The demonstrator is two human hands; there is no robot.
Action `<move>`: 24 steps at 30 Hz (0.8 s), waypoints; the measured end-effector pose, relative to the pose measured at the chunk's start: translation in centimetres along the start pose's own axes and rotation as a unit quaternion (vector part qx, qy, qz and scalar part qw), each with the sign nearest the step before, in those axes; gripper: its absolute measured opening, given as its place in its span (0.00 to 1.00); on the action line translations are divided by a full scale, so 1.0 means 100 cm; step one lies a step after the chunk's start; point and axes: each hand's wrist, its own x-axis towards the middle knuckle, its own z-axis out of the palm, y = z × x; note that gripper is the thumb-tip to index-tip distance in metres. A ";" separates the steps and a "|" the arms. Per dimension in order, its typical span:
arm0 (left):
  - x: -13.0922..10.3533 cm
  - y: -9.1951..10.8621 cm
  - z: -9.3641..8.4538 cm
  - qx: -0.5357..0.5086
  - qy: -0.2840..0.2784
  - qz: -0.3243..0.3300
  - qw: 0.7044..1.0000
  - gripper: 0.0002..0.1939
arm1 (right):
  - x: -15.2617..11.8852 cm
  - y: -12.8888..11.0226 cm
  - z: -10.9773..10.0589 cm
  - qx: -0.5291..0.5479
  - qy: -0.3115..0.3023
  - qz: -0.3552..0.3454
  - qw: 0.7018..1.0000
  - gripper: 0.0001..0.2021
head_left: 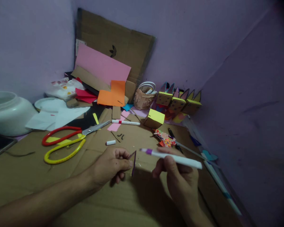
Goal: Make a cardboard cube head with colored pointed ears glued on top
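Note:
My left hand [117, 165] pinches a small pointed piece of cardboard [133, 164] that has a dark purple edge. In my right hand [180, 176] is a white marker with a purple band [177, 159], its tip pointing left. That tip hovers a little right of the cardboard piece, apart from it. A white marker cap [110, 142] lies on the cardboard sheet [97, 201] beyond my left hand. Farther back rests a white marker with a red band [126, 122]. Part of the cardboard piece is hidden by my left fingers.
Red-and-yellow scissors [68, 140] lie open at left, near a white pot [11, 115]. A yellow-topped cardboard box [153, 119], a patterned cutout [165, 138] and several eared cardboard figures [178, 102] stand or lie at right. Orange paper [112, 96] and a brown basket [144, 98] are behind.

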 end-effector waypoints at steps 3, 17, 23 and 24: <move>-0.003 0.003 0.002 0.028 -0.007 0.006 1.000 0.09 | 0.005 0.006 0.002 0.002 0.054 0.032 0.998 0.10; -0.010 0.006 0.011 0.036 -0.079 0.064 0.994 0.10 | 0.006 0.010 0.017 0.099 0.007 0.160 0.982 0.19; -0.005 0.004 0.010 0.049 -0.055 0.034 0.997 0.11 | 0.008 0.012 0.017 0.127 0.035 0.154 0.979 0.20; -0.005 0.003 0.010 0.048 -0.052 0.038 0.997 0.11 | 0.008 0.012 0.019 0.125 0.034 0.151 0.980 0.20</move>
